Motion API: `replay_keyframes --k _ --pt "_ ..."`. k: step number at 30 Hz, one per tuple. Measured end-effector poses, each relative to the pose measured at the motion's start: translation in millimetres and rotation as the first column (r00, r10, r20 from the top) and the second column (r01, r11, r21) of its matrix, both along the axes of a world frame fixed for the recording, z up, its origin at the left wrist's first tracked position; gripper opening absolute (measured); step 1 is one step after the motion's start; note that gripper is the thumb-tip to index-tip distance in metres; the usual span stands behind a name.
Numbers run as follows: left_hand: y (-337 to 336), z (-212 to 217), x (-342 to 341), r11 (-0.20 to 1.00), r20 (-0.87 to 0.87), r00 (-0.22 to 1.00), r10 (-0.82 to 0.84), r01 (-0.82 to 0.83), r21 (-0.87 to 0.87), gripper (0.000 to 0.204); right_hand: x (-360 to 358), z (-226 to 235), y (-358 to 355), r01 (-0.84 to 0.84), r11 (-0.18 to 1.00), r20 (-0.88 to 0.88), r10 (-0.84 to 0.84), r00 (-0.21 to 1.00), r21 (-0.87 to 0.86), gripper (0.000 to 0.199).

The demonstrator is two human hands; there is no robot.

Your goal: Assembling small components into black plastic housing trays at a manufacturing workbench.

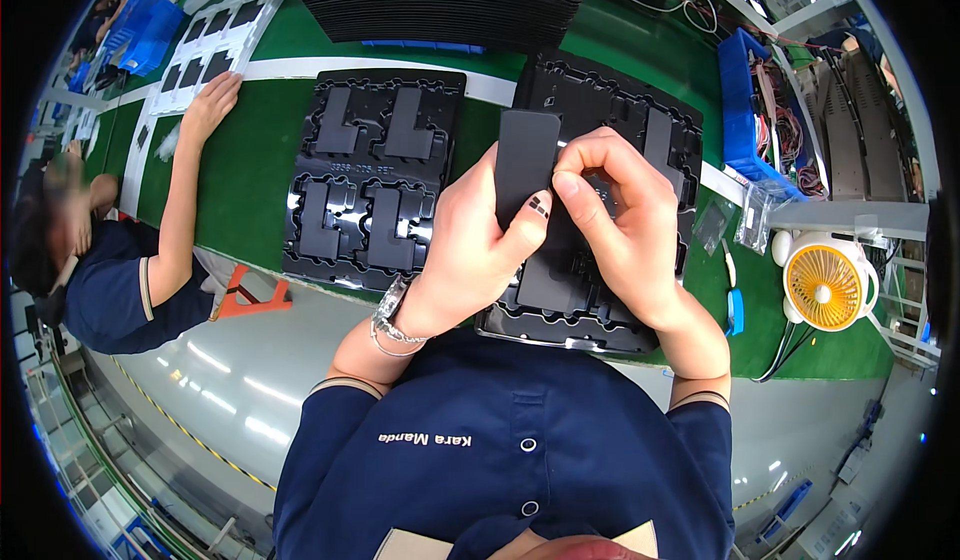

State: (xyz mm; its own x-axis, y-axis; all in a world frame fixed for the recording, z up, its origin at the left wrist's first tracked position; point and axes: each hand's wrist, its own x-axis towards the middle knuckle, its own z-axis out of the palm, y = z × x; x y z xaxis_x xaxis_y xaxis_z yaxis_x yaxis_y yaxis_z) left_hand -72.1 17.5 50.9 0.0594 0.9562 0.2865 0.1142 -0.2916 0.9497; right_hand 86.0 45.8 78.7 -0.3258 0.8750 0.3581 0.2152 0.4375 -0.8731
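Observation:
My left hand (470, 235) grips a flat, dark, rectangular part (530, 148), held upright over the right-hand black tray (610, 335). Several tiny dark pieces (539, 204) sit on my left thumb near its tip. My right hand (635, 225) is beside the part's right edge, thumb and forefinger pinched together; whatever is between them is too small to make out. Under my hands, the tray has moulded pockets, with dark parts lying in some. To the left lies a second black tray (437, 168) with several dark L-shaped parts in its pockets.
A tall stack of black trays (440, 5) stands at the back. On the right are a blue bin (735, 100) of cables, a yellow-and-white fan (823, 282) and a blue-handled tool (736, 310). A co-worker's arm (185, 190) reaches to a white tray (245, 35) on the left.

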Motion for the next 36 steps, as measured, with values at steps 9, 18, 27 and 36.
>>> replay_keyframes --k 9,18,27,36 --pt "-3 1 1 0.999 0.076 0.997 0.015 -0.012 -0.046 0.027 -2 3 -1 -0.168 0.893 -0.326 0.025 0.945 -0.417 0.011" --pt "-2 0 1 0.997 0.071 0.997 -0.028 0.033 -0.069 0.028 2 -2 3 -0.169 0.899 -0.268 0.060 0.961 -0.404 0.013" --pt "0 13 -9 0.764 0.585 0.796 -0.155 0.472 -0.441 0.024 5 -1 12 -0.140 0.963 -0.290 0.069 0.954 -0.231 0.017" --pt "13 -9 -3 0.081 0.953 -0.257 0.160 0.966 0.247 0.026 19 -2 18 0.010 0.998 0.057 -0.006 0.998 -0.067 0.019"
